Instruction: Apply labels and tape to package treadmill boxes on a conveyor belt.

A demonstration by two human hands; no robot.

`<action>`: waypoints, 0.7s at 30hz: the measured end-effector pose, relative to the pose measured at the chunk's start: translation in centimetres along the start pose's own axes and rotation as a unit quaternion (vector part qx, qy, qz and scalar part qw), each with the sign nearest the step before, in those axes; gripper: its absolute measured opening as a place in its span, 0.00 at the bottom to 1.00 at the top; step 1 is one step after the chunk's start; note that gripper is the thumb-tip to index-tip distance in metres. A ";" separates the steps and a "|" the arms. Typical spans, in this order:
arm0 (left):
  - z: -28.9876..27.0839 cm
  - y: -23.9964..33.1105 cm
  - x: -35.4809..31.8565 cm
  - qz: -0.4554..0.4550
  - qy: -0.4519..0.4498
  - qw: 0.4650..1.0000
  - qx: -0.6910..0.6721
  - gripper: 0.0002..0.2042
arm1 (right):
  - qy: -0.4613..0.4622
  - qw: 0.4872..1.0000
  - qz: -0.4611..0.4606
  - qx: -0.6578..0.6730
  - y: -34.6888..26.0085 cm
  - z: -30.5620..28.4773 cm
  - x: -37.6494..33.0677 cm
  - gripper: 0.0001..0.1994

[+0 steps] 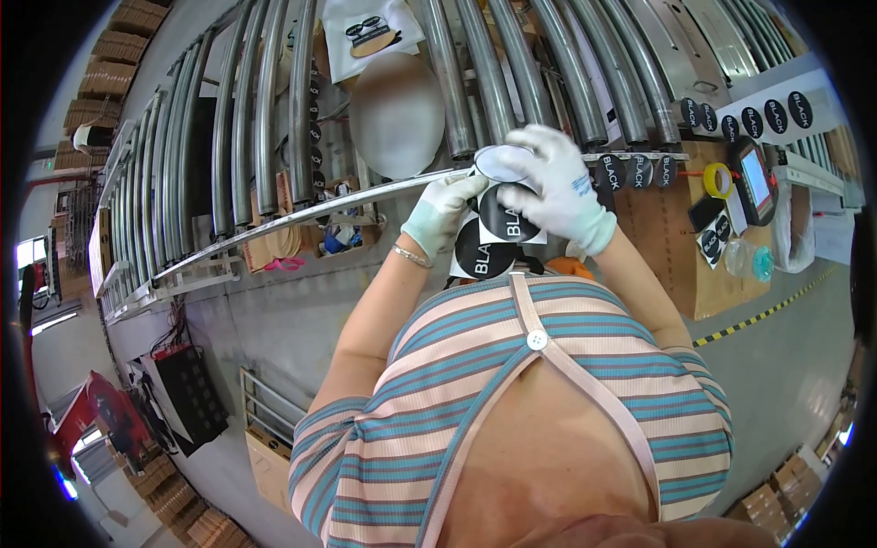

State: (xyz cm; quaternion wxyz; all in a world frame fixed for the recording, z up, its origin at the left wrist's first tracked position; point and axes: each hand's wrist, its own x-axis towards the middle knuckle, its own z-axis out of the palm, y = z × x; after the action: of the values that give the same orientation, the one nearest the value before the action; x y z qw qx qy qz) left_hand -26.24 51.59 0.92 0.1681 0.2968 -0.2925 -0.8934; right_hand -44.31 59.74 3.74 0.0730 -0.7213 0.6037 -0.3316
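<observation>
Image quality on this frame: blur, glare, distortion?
Head view: fisheye bends the metal rollers, corners fall to black; bright streaks on the rollers; the left-edge window is blown out; the right hand looks soft, perhaps motion blur, the left hand slightly crisper; a grey oval patch is smeared, nothing readable inside.

Over at the steel conveyor rollers [487, 73], the person's gloved left hand [445, 212] pinches a strip of round black labels [501, 217]; the gloved right hand [548, 187], slightly blurred, curls over its top. Off rightward, a yellow tape roll [718, 181] sits just beside a lit screen [755, 176].
</observation>
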 end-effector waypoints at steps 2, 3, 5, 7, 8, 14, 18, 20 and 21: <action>0.3 0.4 -0.4 -0.016 0.010 1.000 -0.015 0.10 | -0.026 1.000 0.003 -0.015 -0.6 1.2 -1.2 0.23; 0.5 0.4 -0.4 -0.029 0.019 0.999 -0.033 0.10 | -0.034 0.999 0.013 -0.020 -0.5 1.6 -1.5 0.24; 0.2 -0.1 0.1 -0.031 0.026 0.998 -0.038 0.09 | -0.010 1.000 0.007 -0.016 0.2 2.2 -1.1 0.23; 0.1 -0.1 0.3 -0.038 0.036 0.998 -0.028 0.09 | -0.004 1.000 -0.015 -0.002 0.3 2.4 -0.7 0.22; -0.1 -0.3 0.4 -0.043 0.047 0.998 -0.026 0.08 | 0.022 0.999 -0.026 -0.014 0.0 2.5 -0.5 0.20; -1.1 -1.0 0.9 -0.029 0.084 0.996 -0.026 0.06 | 0.043 0.994 -0.095 -0.026 -0.1 2.4 -0.6 0.13; -6.8 -1.9 2.2 0.011 0.196 0.980 -0.046 0.08 | 0.052 0.967 0.124 0.217 -0.1 3.3 -3.2 0.07; -9.1 -1.7 2.1 -0.004 0.236 0.966 -0.109 0.08 | 0.062 0.810 0.372 0.449 1.6 5.9 -5.6 0.08; -11.9 -2.3 2.1 0.019 0.255 0.959 -0.123 0.07 | 0.070 0.748 0.434 0.497 2.8 6.8 -6.6 0.09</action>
State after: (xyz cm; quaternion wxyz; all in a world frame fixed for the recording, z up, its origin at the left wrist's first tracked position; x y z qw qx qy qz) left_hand -20.66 47.33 -9.15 0.2898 0.4863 -0.1333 -0.8135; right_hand -43.07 63.04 -5.51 0.5151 -0.2181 0.6051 -0.5666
